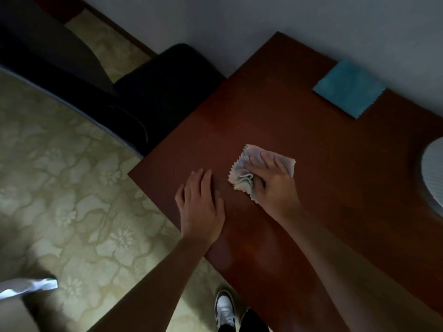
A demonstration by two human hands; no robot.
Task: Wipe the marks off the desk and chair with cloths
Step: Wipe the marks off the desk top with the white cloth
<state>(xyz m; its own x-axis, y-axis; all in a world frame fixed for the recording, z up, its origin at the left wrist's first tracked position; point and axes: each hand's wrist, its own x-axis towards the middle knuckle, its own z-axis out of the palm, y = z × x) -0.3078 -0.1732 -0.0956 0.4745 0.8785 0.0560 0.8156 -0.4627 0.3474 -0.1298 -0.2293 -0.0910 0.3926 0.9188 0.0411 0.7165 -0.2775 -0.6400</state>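
Note:
A dark reddish-brown wooden desk (311, 144) fills the right half of the view. My right hand (273, 180) presses flat on a crumpled pale grey cloth (242, 171) with zigzag edges near the desk's middle. Beside it, my left hand (201, 207) rests flat on the bare desk top close to the left edge, fingers together and holding nothing. A blue cloth (347, 88) lies flat at the desk's far side by the wall. The black chair (165, 92) stands against the desk's far left corner.
A white ribbed round object (434, 173) pokes in at the desk's right edge. Patterned beige carpet (72, 188) covers the floor on the left. My shoe (224, 307) shows below the desk's front edge. A white wall runs behind the desk.

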